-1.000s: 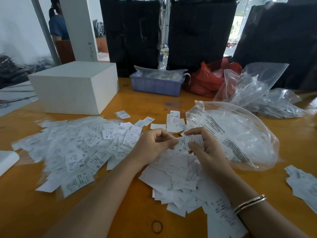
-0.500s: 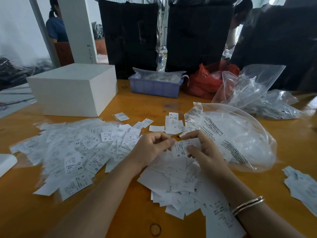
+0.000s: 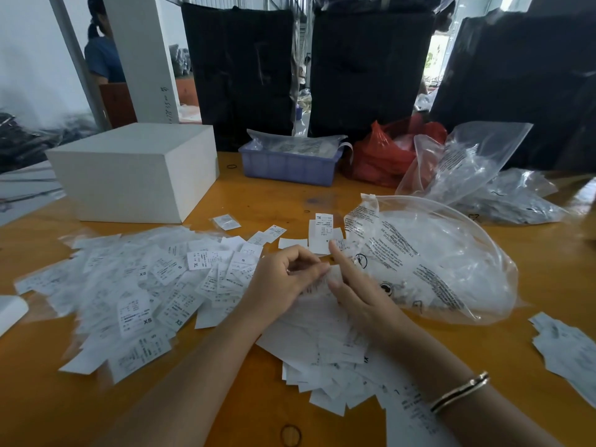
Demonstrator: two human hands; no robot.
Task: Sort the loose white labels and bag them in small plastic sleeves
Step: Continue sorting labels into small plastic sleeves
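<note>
A heap of loose white labels [image 3: 322, 343] lies on the orange table [image 3: 245, 398] under both hands. To its left spreads a wide scatter of labels in small clear sleeves [image 3: 129, 285], marked XS, S and XL. My left hand [image 3: 283, 282] has curled fingers and pinches a blurred white label [image 3: 326, 279] over the heap. My right hand [image 3: 358, 288] meets it from the right with fairly straight fingers, touching that label, the index finger pointing away. A short stack of labels [image 3: 322, 233] lies just beyond the hands.
A big clear printed bag [image 3: 435, 262] bulges right of my hands, with more labels [image 3: 567, 350] at the right edge. A white box [image 3: 135, 172], blue tray [image 3: 290, 166], red bag [image 3: 383, 153] and clear bags [image 3: 467, 162] stand farther back. A rubber band [image 3: 291, 435] lies near me.
My right hand's fingers have straightened and its index finger now points away. The labels it held up earlier have dropped lower between the hands. My left hand has stayed curled in place.
</note>
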